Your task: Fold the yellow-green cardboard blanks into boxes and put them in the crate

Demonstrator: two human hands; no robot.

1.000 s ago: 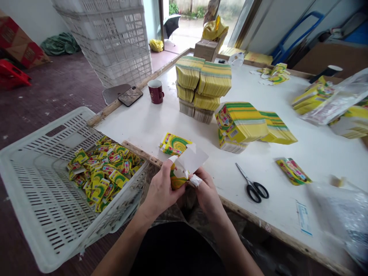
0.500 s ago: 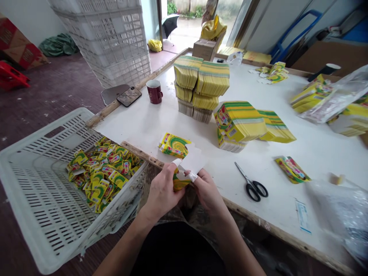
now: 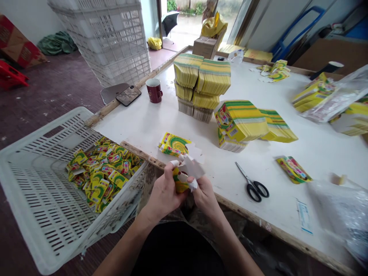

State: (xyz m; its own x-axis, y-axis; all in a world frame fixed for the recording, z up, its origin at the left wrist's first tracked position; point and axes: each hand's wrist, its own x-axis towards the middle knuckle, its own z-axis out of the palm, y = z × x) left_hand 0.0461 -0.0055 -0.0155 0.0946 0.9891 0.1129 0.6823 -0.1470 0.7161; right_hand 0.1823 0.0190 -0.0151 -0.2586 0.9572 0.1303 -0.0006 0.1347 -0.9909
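Note:
Between my hands, over the table's front edge, is a small yellow and green carton (image 3: 180, 184) with white flaps showing at its top. My left hand (image 3: 165, 188) is closed around its left side. At the right, my right hand (image 3: 202, 191) pinches by the white flap, which is blurred. White wrapping covers fingertips on both hands. Just beyond them, a few flat printed cartons (image 3: 174, 143) lie on the white table (image 3: 135, 128). Left of and below the table edge, a white plastic crate (image 3: 31, 180) holds a heap of small yellow cartons (image 3: 106, 172).
Black-handled scissors (image 3: 253, 186) lie to the right, near a single carton (image 3: 293, 169). Stacks of flat cartons (image 3: 201, 78) and more bundles (image 3: 244, 120) stand mid-table. A maroon mug (image 3: 153, 92) and a phone (image 3: 128, 95) sit at the left edge. Clear plastic bags (image 3: 339, 211) lie right.
The white flap at the carton's top has shifted and tilted to the right with my right hand. My left hand keeps its hold on the carton. The view has moved slightly.

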